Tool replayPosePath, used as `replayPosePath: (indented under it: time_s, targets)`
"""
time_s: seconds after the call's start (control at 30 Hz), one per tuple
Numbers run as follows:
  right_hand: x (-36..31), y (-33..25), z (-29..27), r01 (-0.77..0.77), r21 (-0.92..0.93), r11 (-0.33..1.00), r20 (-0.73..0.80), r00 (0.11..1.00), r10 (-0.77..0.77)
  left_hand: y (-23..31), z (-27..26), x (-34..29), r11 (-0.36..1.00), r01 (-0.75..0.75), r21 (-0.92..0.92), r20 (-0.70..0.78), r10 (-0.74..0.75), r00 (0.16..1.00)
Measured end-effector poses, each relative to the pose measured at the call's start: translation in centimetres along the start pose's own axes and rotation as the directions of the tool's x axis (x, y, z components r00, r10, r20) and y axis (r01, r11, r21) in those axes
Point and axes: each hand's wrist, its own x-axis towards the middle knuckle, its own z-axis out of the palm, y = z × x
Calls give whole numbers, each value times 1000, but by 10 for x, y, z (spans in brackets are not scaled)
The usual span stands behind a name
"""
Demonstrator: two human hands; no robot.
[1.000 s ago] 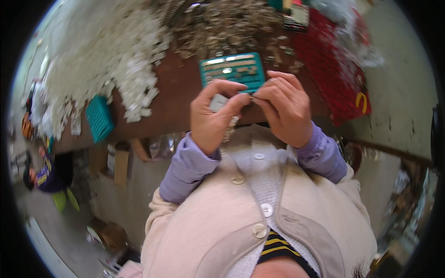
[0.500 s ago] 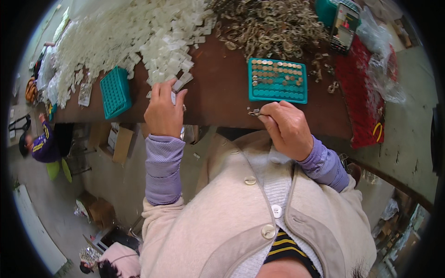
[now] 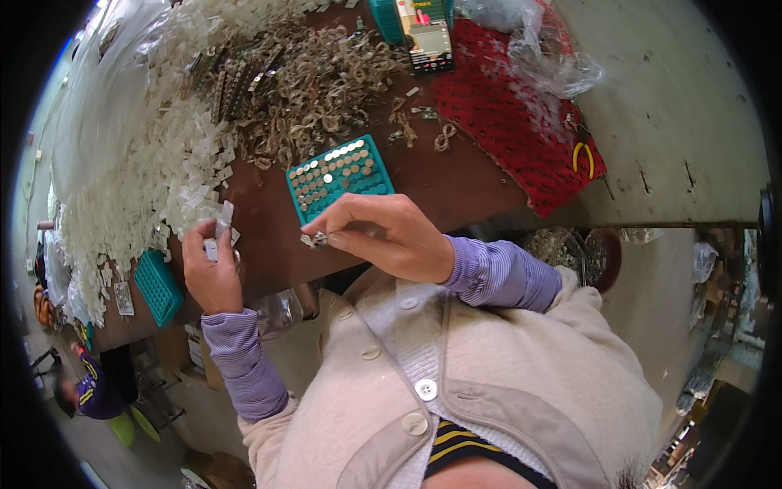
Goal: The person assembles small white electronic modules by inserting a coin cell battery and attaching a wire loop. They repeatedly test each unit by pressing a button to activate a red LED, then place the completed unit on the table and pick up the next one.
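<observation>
At the far left of the brown bench (image 3: 460, 183), a broad heap of translucent white plastic pieces (image 3: 134, 183) lies loose, with a second teal tray (image 3: 159, 287) at its near edge. Beside that tray, the left hand (image 3: 213, 275) is at the fringe of the heap, its thumb and fingers curled about a white plastic piece (image 3: 224, 218); whether they are clamped on it or only touching it cannot be told. Toward the middle, behind the work, lies a large mound of tangled metal links (image 3: 301, 102). In front of it rests the teal disc tray (image 3: 376, 185), set at a slant and partly loaded: small round metal discs (image 3: 328, 178) fill most of its far rows, whereas several wells on the near right side show plain teal. Its near edge is partly covered by the right hand (image 3: 383, 236), whose thumb and index finger are pressed together on a small metal piece (image 3: 313, 240), held just off the tray's near corner. The work appears to be midway, since the tray is part filled and both heaps are large. Farther right lie a phone (image 3: 427, 37), red patterned cloth (image 3: 497, 102) and a clear plastic bag (image 3: 562, 72).
</observation>
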Motion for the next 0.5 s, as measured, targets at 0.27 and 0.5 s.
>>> replayPosePath:
  time_s: [0.27,0.5]
  targets:
    - [11,-7,0,135,-189,973,-134,978,-162,86,31,-20,425,341,-839,364,-30,931]
    - [6,1,6,-1,-304,953,-123,992,-38,73,29,-31,391,342,-855,352,-50,935]
